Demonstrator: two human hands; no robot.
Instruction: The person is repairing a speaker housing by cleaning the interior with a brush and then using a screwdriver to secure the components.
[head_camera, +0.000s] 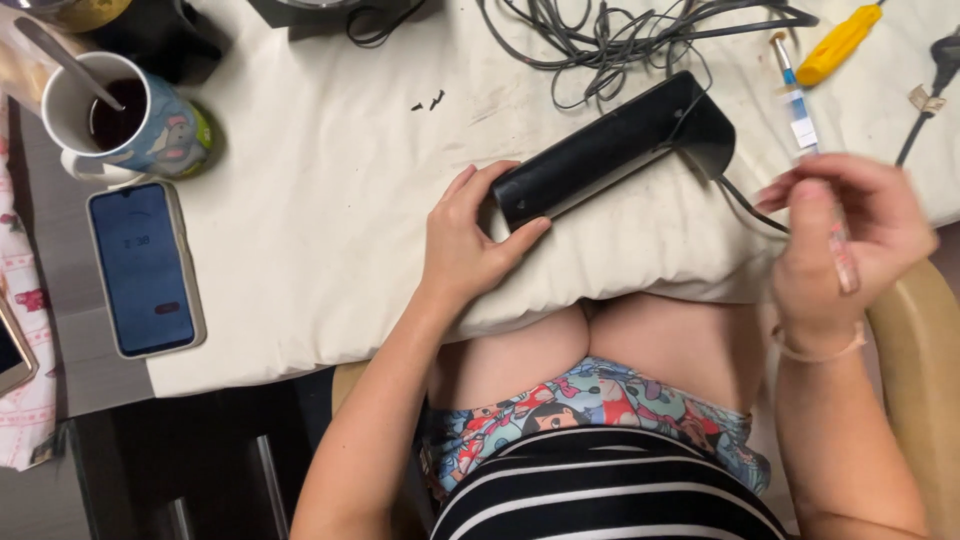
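Note:
A long black box-shaped device (610, 150) lies slanted on a white cloth (330, 190) over the table. My left hand (468, 240) grips its near left end, thumb against the end face. My right hand (845, 245) hovers at the right, off the table edge, fingers closed around a thin clear-handled tool (843, 258) that looks like a small screwdriver; its tip is blurred. A thin black cable (745, 205) runs from the device's right end toward my right hand.
A patterned mug (125, 120) with dark liquid and a spoon stands at the far left, a phone (145, 268) with a lit screen below it. A tangle of grey cables (620, 35), a yellow-handled screwdriver (838, 45) and a pen-like tool (795, 95) lie at the back right.

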